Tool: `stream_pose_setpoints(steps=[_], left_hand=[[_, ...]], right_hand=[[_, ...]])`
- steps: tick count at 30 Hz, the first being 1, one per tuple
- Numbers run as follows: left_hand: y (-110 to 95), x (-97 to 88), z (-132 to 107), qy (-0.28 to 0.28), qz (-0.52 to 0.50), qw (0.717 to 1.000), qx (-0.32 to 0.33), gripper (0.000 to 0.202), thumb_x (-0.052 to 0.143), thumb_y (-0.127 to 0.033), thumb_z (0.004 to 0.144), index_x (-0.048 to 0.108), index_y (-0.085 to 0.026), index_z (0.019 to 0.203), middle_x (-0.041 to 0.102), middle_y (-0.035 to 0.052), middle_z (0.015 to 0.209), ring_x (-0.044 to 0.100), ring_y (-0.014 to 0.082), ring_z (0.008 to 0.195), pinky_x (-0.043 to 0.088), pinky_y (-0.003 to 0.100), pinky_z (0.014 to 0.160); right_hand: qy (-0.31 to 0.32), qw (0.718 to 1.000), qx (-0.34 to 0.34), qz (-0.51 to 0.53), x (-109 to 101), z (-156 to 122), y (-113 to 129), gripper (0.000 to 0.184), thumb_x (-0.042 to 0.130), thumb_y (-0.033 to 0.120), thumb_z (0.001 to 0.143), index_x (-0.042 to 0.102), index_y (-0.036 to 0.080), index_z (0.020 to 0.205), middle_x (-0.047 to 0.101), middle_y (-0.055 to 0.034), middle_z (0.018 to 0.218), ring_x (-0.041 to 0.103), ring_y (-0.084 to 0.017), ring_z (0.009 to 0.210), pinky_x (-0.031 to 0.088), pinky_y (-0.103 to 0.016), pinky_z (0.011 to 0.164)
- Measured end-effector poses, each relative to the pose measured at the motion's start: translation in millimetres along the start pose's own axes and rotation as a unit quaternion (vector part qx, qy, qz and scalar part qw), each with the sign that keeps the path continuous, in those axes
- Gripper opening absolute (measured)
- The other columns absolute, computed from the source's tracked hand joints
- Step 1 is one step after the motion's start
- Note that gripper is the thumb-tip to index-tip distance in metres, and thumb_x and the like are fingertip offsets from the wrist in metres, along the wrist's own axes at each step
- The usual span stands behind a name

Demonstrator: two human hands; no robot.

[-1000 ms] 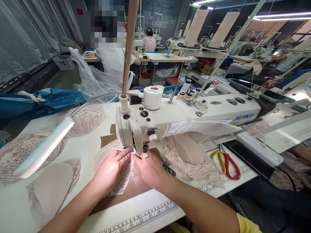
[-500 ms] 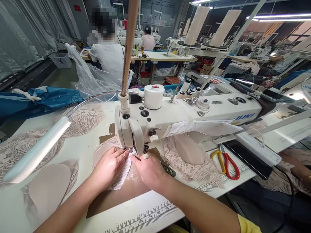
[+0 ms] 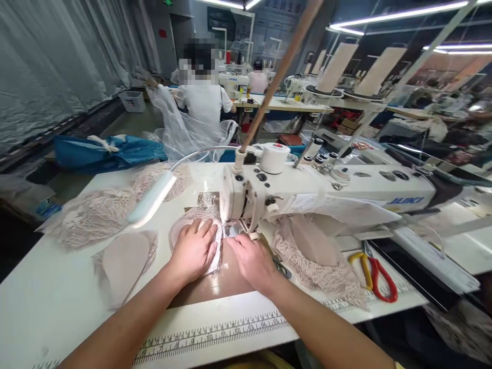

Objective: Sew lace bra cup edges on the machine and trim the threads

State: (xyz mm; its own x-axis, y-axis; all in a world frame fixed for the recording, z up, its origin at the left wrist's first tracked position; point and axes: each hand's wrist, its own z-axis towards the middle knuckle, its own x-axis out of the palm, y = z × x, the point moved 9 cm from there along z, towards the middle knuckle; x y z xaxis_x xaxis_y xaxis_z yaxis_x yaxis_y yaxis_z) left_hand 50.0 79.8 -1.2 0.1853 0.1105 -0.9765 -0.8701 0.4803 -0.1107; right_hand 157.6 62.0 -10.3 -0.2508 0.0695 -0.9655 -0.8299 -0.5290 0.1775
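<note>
My left hand (image 3: 194,250) lies flat, fingers spread, on a pale lace piece (image 3: 215,256) laid over a beige bra cup (image 3: 180,228) at the needle of the white sewing machine (image 3: 292,192). To the right of the presser foot, my right hand (image 3: 251,259) presses down on the brown work surface (image 3: 215,284) with its fingers together; what lies under them is hidden.
A gooseneck lamp (image 3: 151,200) hangs over the left of the table. Lace cups (image 3: 90,218) and a beige cup (image 3: 123,261) lie at left, a lace pile (image 3: 311,256) and red-and-yellow scissors (image 3: 374,274) at right. A ruler strip (image 3: 215,333) runs along the front edge. A person (image 3: 202,100) sits at a table behind.
My head has pulled back and turned, so the machine sits further right and smaller. My left hand has flattened over the lace; both hands remain at the needle.
</note>
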Motion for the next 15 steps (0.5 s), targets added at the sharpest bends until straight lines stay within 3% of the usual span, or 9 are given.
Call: stream_pose_setpoints(steps=[4,8,11,13,15], left_hand=[[15,-28.2,-32,-0.008,-0.015,0.999,-0.028,0.039,0.043,-0.031,0.093,0.051,-0.018,0.129,0.054,0.0127,0.134,0.050,0.0305,0.119,0.047,0.045,0.092],[60,-58.1,-105,-0.063,-0.023,0.994,-0.087,0.053,0.048,-0.044,0.090,0.043,-0.021,0.138,0.044,0.0098,0.145,0.039,0.0315,0.133,0.036,0.050,0.107],[109,-53.3,-170,-0.041,-0.021,0.982,-0.181,0.072,0.062,-0.055,0.078,0.043,-0.022,0.139,0.045,0.0101,0.144,0.046,0.0349,0.128,0.047,0.047,0.099],[131,-44.6,-205,-0.026,-0.067,0.973,-0.221,0.055,0.057,-0.051,0.082,0.054,-0.026,0.131,0.052,0.0059,0.139,0.051,0.0309,0.125,0.052,0.040,0.095],[145,-44.4,-229,-0.054,-0.116,0.958,-0.258,0.040,0.052,-0.047,0.087,0.064,-0.027,0.120,0.061,0.0032,0.130,0.056,0.0273,0.120,0.053,0.035,0.093]], right_hand=[[-0.011,1.000,-0.003,0.000,1,-2,-1,0.041,0.042,0.007,0.087,0.060,0.017,0.123,0.064,-0.0090,0.104,0.057,-0.021,0.084,0.045,-0.032,0.075],[-0.030,0.999,-0.012,0.016,-2,-3,0,0.038,0.041,0.008,0.089,0.063,0.016,0.119,0.065,-0.0094,0.103,0.059,-0.021,0.086,0.047,-0.032,0.076],[-0.032,0.999,-0.018,0.028,-4,-3,3,0.035,0.040,0.009,0.091,0.064,0.016,0.116,0.065,-0.0097,0.101,0.060,-0.021,0.088,0.049,-0.032,0.077],[-0.026,0.999,-0.017,0.039,-5,-2,3,0.034,0.041,0.009,0.090,0.065,0.016,0.114,0.065,-0.0092,0.100,0.061,-0.020,0.089,0.049,-0.032,0.078],[-0.020,0.998,-0.018,0.057,-7,-1,3,0.034,0.042,0.009,0.089,0.065,0.016,0.113,0.065,-0.0087,0.101,0.061,-0.020,0.091,0.050,-0.032,0.081]])
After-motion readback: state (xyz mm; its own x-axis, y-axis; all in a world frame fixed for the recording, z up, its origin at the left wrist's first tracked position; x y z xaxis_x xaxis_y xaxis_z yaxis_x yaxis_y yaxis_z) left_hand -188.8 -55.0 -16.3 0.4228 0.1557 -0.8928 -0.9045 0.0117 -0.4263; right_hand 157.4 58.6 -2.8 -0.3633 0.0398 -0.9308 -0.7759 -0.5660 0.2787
